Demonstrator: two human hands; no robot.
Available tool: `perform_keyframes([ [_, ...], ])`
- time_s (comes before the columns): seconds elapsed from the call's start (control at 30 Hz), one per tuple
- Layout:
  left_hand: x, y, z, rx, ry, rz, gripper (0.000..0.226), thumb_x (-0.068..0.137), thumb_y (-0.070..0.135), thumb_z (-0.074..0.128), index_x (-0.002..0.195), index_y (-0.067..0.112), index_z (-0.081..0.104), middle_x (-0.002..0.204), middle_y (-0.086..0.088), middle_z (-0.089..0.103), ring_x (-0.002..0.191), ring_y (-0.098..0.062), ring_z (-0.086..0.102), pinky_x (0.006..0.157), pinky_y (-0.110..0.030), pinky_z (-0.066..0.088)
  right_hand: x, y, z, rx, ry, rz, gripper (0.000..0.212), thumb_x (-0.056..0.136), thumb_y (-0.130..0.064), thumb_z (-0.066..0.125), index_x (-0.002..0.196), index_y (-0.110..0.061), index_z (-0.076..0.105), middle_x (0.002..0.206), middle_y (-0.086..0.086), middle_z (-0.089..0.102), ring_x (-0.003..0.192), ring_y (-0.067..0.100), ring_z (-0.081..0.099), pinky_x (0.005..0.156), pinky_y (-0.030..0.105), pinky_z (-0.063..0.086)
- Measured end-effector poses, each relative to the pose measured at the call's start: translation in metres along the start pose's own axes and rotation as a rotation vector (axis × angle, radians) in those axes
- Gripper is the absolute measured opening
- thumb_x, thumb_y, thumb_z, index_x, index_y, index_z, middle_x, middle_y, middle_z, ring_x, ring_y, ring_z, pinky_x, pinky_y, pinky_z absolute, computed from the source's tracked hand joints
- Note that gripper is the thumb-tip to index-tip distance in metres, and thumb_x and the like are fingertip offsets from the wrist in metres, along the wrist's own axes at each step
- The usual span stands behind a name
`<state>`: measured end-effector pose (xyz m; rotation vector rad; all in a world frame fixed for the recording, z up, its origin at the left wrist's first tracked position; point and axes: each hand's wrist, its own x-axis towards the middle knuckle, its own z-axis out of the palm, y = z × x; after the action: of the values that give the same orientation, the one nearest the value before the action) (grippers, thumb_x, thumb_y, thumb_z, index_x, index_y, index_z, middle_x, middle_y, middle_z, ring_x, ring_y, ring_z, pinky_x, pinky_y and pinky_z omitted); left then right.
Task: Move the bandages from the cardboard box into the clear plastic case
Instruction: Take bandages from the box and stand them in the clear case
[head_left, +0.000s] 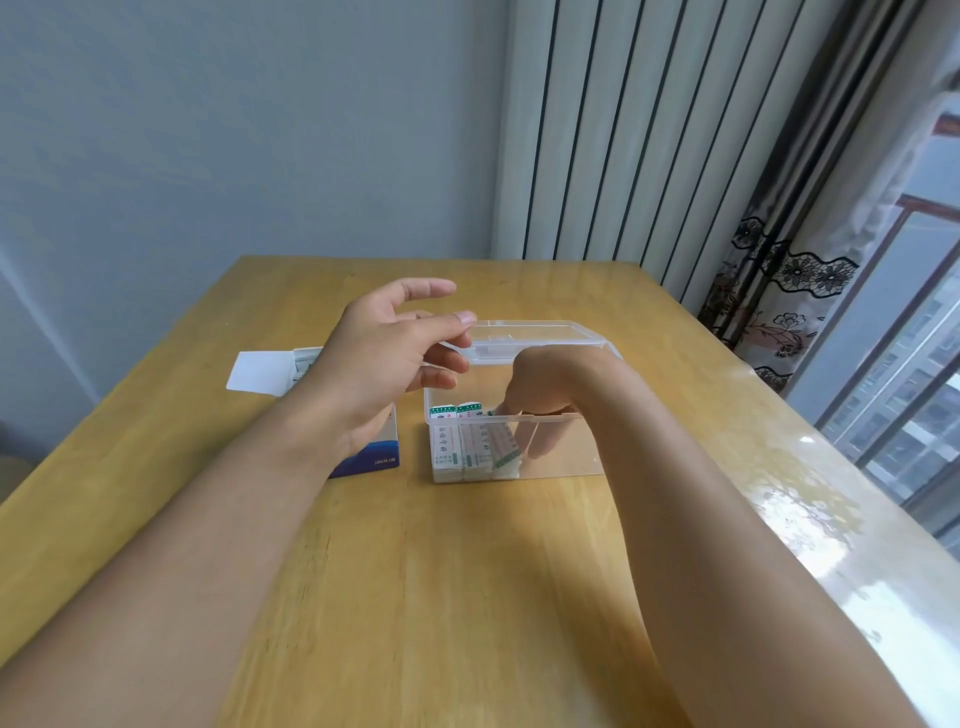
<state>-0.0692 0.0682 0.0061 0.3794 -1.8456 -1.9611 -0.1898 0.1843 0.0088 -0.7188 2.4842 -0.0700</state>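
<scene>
The clear plastic case (574, 449) stands open mid-table, its lid (537, 338) tipped back. Two bundles of white-and-green bandages (457, 441) stand upright at its left end, and a third bundle (503, 448) leans beside them. My right hand (545, 379) reaches down into the case, its fingertips pinching the leaning bundle. The blue-and-white cardboard box (376, 457) lies just left of the case with its white flap (260, 371) open. My left hand (379, 364) hovers over the box, fingers relaxed and holding nothing. That hand hides most of the box's inside.
The wooden table (415, 571) has a glossy cover along its right side. A white ribbed radiator (649, 130) and a patterned curtain (789, 280) stand behind the table's far right corner. A window (914, 364) is to the right.
</scene>
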Motion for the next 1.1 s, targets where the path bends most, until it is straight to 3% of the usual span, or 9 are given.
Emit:
perform_keyframes([
  [0.13, 0.0, 0.0, -0.001, -0.004, -0.005, 0.0, 0.035, 0.092, 0.01, 0.072, 0.125, 0.016, 0.063, 0.074, -0.001, 0.068, 0.062, -0.015, 0.064, 0.054, -0.024, 0.052, 0.013, 0.004, 0.005, 0.04, 0.025, 0.03, 0.011, 0.097, -0.02, 0.062, 0.103, -0.014, 0.069, 0.079, -0.004, 0.079, 0.069, 0.011, 0.076, 0.086, 0.037, 0.061],
  [0.27, -0.001, 0.001, -0.001, 0.0, -0.011, -0.002, 0.031, 0.092, 0.011, 0.072, 0.122, 0.016, 0.065, 0.074, -0.001, 0.068, 0.062, -0.015, 0.064, 0.054, -0.024, 0.052, 0.016, 0.005, 0.006, 0.039, -0.006, -0.014, 0.05, 0.088, -0.011, 0.074, 0.133, -0.028, 0.061, 0.074, -0.006, 0.077, 0.068, 0.01, 0.075, 0.088, 0.033, 0.06],
  [0.47, -0.001, 0.001, -0.002, 0.014, -0.026, -0.008, 0.024, 0.092, 0.013, 0.071, 0.116, 0.015, 0.069, 0.074, 0.001, 0.068, 0.063, -0.013, 0.064, 0.054, -0.023, 0.052, 0.022, 0.007, 0.007, 0.0, 0.004, -0.002, 0.038, 0.078, -0.018, 0.084, 0.115, -0.022, 0.074, 0.063, -0.003, 0.075, 0.067, 0.011, 0.076, 0.088, 0.037, 0.06],
  [0.63, -0.001, 0.002, -0.002, 0.018, -0.026, -0.009, 0.023, 0.092, 0.013, 0.071, 0.115, 0.015, 0.069, 0.074, 0.001, 0.068, 0.063, -0.013, 0.064, 0.054, -0.023, 0.053, 0.026, 0.007, 0.008, 0.027, 0.005, -0.017, 0.027, 0.087, -0.016, 0.075, 0.114, -0.018, 0.073, 0.065, -0.006, 0.075, 0.069, 0.014, 0.077, 0.088, 0.039, 0.061],
  [0.77, -0.001, 0.002, -0.002, 0.018, -0.022, -0.014, 0.023, 0.092, 0.014, 0.072, 0.115, 0.015, 0.07, 0.075, 0.001, 0.068, 0.063, -0.013, 0.065, 0.054, -0.023, 0.053, 0.023, 0.004, 0.007, 0.043, -0.027, -0.08, 0.033, 0.091, -0.016, 0.07, 0.123, -0.024, 0.066, 0.072, -0.006, 0.077, 0.071, 0.012, 0.077, 0.087, 0.033, 0.06],
  [1.1, -0.001, 0.002, -0.003, 0.031, -0.021, -0.019, 0.021, 0.093, 0.014, 0.071, 0.114, 0.016, 0.07, 0.076, 0.0, 0.068, 0.065, -0.013, 0.065, 0.056, -0.023, 0.053, 0.035, 0.006, 0.01, 0.048, -0.076, -0.083, 0.044, 0.083, -0.021, 0.08, 0.124, -0.021, 0.065, 0.078, 0.002, 0.079, 0.074, 0.018, 0.078, 0.086, 0.041, 0.062],
])
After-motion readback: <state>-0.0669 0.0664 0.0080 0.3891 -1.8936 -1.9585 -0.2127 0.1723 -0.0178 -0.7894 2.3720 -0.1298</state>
